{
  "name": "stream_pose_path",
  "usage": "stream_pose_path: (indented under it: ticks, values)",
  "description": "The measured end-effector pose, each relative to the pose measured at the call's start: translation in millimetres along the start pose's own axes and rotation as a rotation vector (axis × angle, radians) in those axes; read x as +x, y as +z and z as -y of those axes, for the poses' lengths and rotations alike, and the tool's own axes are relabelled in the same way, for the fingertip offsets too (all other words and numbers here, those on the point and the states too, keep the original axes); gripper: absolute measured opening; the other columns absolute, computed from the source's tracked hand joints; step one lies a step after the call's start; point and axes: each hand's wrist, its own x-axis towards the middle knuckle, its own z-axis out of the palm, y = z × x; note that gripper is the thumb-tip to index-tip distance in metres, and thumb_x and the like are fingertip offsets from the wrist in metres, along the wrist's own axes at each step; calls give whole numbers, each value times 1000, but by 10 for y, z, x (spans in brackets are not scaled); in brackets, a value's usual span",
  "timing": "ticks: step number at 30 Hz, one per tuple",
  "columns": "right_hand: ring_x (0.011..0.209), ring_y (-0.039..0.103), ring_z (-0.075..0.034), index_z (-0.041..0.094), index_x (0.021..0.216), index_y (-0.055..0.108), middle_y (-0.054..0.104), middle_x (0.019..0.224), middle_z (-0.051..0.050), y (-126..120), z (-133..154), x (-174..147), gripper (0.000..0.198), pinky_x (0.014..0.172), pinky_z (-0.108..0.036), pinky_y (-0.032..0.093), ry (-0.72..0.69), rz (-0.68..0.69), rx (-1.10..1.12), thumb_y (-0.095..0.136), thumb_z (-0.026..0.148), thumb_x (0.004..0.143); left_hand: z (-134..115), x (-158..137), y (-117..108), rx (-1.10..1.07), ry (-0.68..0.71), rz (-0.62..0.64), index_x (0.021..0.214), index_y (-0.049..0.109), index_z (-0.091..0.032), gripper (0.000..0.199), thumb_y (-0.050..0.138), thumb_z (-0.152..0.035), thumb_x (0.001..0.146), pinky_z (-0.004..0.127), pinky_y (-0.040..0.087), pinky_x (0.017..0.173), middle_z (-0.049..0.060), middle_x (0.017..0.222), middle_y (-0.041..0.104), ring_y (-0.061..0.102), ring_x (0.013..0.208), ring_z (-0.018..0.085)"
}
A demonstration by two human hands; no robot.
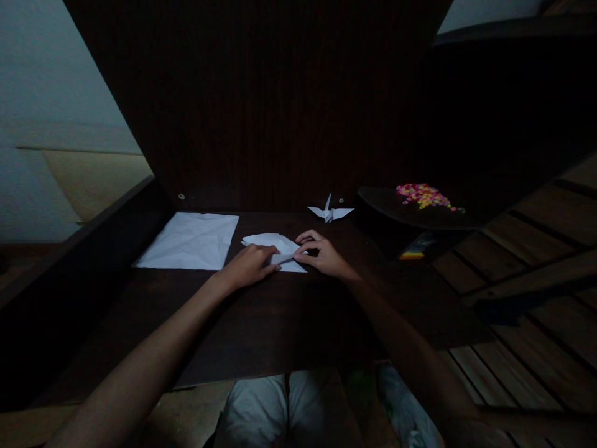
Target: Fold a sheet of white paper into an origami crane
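On the dark tabletop, a partly folded sheet of white paper [284, 261] lies between my two hands. My left hand [252, 264] rests over its left side, fingers bent onto a folded strip and thumb at the lower edge. At the right end of that strip, my right hand [321, 254] pinches the paper between thumb and index finger, the other fingers curled above. Part of the paper is covered by my fingers. A finished white paper crane [329, 211] stands behind my right hand, wings spread. To the left lies a creased white paper stack [189, 241].
A dark curved shelf [387, 202] at the right bears a heap of small pink and yellow pieces [426, 195]. Under it sits a dark box with a coloured stripe [415, 247]. A raised side board [79, 233] borders the table's left; a tall wooden panel [261, 106] stands behind.
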Motion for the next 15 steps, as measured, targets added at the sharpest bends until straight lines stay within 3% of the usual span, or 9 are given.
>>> stream_pose_path:
  ticks: [5,8,15]
  values:
    - [101,53,-20,20,77,72,54,102,-6,-62,-7,-5,15,91,-39,43,0,16,30,72,35,74,-4,-3,-31,18,26,12,113,60,-18,41,56,-46,83,35,46,85,11,102,68,62,96,26]
    - [101,54,-20,20,77,73,54,103,-6,-93,-25,-9,15,91,-40,43,-10,62,33,72,35,74,-29,-2,-39,28,56,-20,109,61,-17,41,49,-50,87,35,45,86,10,99,68,61,97,26]
    - [98,54,-19,20,77,72,54,99,-5,-157,-39,-8,14,89,-39,44,-15,47,25,72,34,73,-61,27,45,60,154,-107,99,63,-15,37,32,-35,96,39,38,93,9,92,68,61,91,22]
